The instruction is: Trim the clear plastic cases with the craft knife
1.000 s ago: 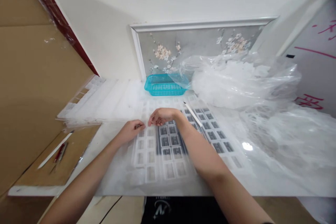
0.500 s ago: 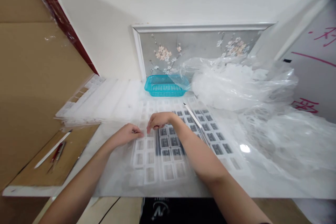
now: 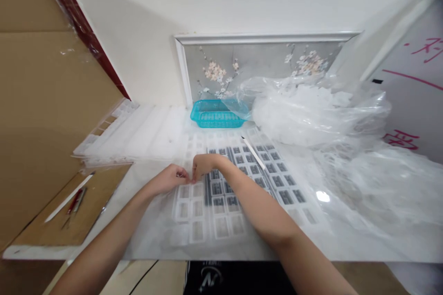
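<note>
My left hand (image 3: pixel 172 178) and my right hand (image 3: pixel 203 166) meet fingertip to fingertip over the left columns of a translucent sheet of small rectangular pockets (image 3: pixel 197 209). Both hands have their fingers pinched together, the right one pointing down from above. What lies between the fingertips is too small to make out. Beside them, the pockets in the middle columns (image 3: pixel 218 203) show dark grey contents, partly behind my right forearm. A white pen-shaped knife with a dark tip (image 3: pixel 254 153) rests across the pocketed sheets, beyond my right forearm.
A turquoise basket (image 3: pixel 218 122) stands at the back. Crumpled clear plastic bags with white pieces (image 3: pixel 297 115) fill the back right. Stacked white trays (image 3: pixel 145 131) lie at the left. A white strip (image 3: pixel 67 198) and a red cutter (image 3: pixel 75 200) lie on a brown board (image 3: pixel 100 189).
My right hand has come down and slightly left, so its fingertips now meet those of my left hand. My left hand has shifted very slightly right.
</note>
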Motion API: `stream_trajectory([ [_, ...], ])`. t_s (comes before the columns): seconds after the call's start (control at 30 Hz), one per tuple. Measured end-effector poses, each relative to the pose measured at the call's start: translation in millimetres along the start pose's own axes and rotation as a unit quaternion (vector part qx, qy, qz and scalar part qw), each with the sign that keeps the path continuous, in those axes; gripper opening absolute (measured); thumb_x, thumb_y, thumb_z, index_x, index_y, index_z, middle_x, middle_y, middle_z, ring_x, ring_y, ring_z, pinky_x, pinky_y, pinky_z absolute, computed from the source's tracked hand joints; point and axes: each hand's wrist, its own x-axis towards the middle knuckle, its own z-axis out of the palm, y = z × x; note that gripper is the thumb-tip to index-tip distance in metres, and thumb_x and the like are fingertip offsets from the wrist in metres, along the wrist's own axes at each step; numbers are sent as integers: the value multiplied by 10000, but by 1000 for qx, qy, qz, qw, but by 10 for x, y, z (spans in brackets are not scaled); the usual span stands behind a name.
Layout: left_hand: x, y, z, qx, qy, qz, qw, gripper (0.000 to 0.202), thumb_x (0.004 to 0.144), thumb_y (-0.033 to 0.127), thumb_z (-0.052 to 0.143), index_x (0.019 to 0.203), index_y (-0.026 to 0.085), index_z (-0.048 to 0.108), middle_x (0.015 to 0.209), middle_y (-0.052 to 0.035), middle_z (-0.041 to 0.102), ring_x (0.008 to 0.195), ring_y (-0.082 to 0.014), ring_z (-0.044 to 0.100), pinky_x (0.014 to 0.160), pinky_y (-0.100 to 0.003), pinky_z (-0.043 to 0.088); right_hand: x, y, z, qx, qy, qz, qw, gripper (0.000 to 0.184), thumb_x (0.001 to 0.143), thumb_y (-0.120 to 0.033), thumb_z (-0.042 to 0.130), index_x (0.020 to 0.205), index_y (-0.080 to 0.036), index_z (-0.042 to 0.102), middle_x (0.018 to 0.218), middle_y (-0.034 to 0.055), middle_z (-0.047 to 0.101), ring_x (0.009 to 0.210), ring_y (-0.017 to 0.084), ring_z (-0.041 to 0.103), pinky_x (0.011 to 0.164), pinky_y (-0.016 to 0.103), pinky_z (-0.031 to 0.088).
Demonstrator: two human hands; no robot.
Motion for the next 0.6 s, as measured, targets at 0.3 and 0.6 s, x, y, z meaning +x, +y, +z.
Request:
stream_trajectory([
  [0.3,-90,69,10,-108,-36,-77,991,208,666,258,565,842,166,626,743,-5,544,560,-113,386,478,-228,246,11,-74,19,-40,16,14,999,441,641,-381,801,951,-71,747,801,78,707,676,177,612,561,252,406],
  [0.6,-151,83,-104,-246,-119,-76,959,244,724,363,693,758,143,593,575,63,269,495,-70,166,455,-243,91,-61,-115,238,-30,113,72,990,414,597,-390,832,901,-118,763,822,96,731,744,216,664,579,244,441],
])
